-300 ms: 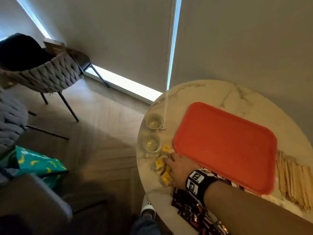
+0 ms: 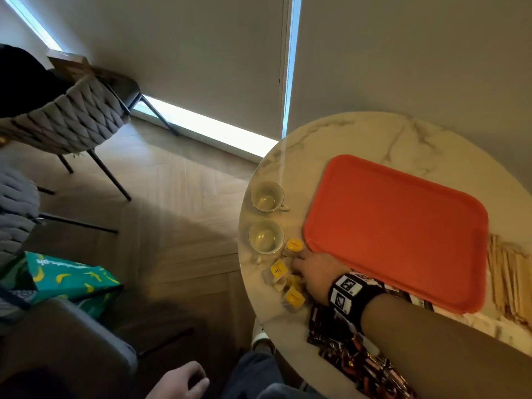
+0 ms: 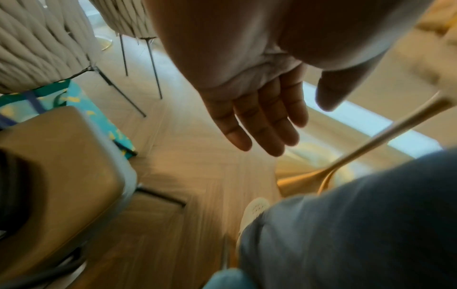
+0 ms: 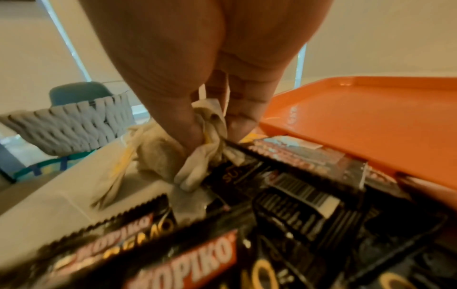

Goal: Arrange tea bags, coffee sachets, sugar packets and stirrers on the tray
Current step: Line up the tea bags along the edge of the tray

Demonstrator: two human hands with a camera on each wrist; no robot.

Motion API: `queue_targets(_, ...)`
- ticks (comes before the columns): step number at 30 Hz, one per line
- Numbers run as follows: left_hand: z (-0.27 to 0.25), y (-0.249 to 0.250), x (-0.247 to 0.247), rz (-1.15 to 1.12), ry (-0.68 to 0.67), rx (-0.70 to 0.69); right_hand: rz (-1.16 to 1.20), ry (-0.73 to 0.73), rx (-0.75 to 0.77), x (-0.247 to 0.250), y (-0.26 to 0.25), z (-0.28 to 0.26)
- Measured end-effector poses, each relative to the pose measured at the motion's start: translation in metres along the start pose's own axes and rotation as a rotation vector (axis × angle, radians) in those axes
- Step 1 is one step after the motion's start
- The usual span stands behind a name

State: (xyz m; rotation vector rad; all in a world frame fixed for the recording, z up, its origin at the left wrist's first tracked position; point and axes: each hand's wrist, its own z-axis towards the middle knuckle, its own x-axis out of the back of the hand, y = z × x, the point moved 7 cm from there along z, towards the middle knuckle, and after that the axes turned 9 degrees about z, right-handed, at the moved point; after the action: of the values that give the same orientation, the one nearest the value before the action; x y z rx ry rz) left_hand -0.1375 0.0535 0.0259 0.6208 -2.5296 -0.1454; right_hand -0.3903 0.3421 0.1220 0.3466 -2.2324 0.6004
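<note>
Tea bags (image 2: 288, 279) sit in a loose cluster at centre frame of the head view, on the marble table (image 2: 359, 136) just left of the orange tray (image 2: 403, 226)'s near-left corner. Right hand (image 2: 315, 270) is over the pile; right wrist view shows thumb and fingers pinching several crumpled bags (image 4: 197, 148). The bags lie jumbled, yellow tags facing various ways, no shared long axis. Tray lies immediately right of the grip, bare, long axis running toward lower right. Left hand (image 3: 259, 109) hangs off-table, fingers loosely extended, holding nothing. Coffee sachets (image 2: 359, 355) lie under the right wrist; stirrers (image 2: 509, 280) beyond the tray's right edge.
</note>
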Motion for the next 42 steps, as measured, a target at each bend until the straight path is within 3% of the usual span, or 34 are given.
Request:
queue_targets(4,-0.011,0.071,0.077,-0.159,0.229,-0.185,0.145,0.016,-0.015,0.009,0.01,0.0)
queue_targets(8,-0.034,0.148,0.141,-0.3,0.323,-0.407,0.362,0.086,-0.069,0.026,0.028,-0.011)
queue_targets(11,-0.065,0.225,0.195,-0.506,0.43,-0.682,0.474,0.081,-0.052,0.046,0.039,-0.032)
queue_targets(14,-0.072,0.293,0.227,-0.712,0.463,-0.89,0.624,0.139,0.013,0.071,0.045,-0.055)
queue_targets(16,-0.062,0.334,0.234,-0.771,0.425,-0.941,0.826,0.196,0.092,0.089,0.049,-0.071)
queue_targets(20,-0.015,0.396,0.209,-0.755,0.196,-0.887,1.074,0.326,0.238,0.11,0.07,-0.097)
queue_targets(26,0.01,0.421,0.15,-0.865,-0.205,-0.979,1.299,0.527,0.355,0.096,0.1,-0.111)
queue_targets(30,-0.004,0.399,0.116,-0.848,-0.111,-1.054,1.276,0.698,0.296,0.064,0.094,-0.123)
queue_targets(35,-0.014,0.373,0.083,-0.877,-0.058,-0.94,1.173,0.832,0.09,0.031,0.074,-0.139)
queue_targets(42,0.018,0.407,0.107,-0.984,0.054,-0.865,1.143,0.969,0.051,0.052,0.1,-0.135)
